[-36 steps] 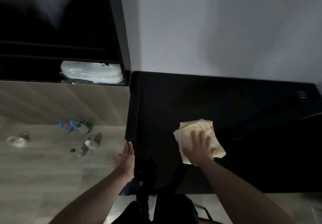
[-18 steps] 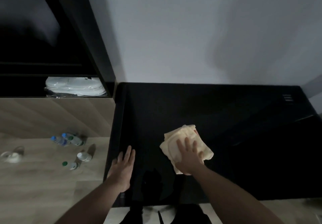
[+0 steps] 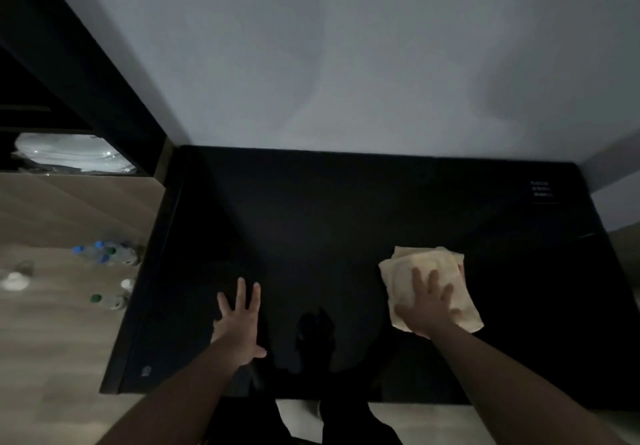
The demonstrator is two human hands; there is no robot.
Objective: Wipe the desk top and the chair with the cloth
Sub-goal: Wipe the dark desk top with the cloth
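Tabletop [image 3: 311, 223] first: a broad, glossy black slab against the pale wall, dimly lit, so missed streaks would be hard to spot. Right hand [image 3: 427, 309] lies flat with fingers spread, pressing the folded cream cloth [image 3: 415, 268] on the right half of the surface, near the front edge. Left hand [image 3: 239, 327] is splayed wide and holds nothing, palm planted on the bare black left of centre. My worry is that this bracing palm leaves prints on the sheen. Pressed only by a flat palm, the cloth could bunch or slide out on a fast stroke. Water bottles [image 3: 104, 254] lie on the wooden floor beside the left edge, a tripping risk. No chair shows.
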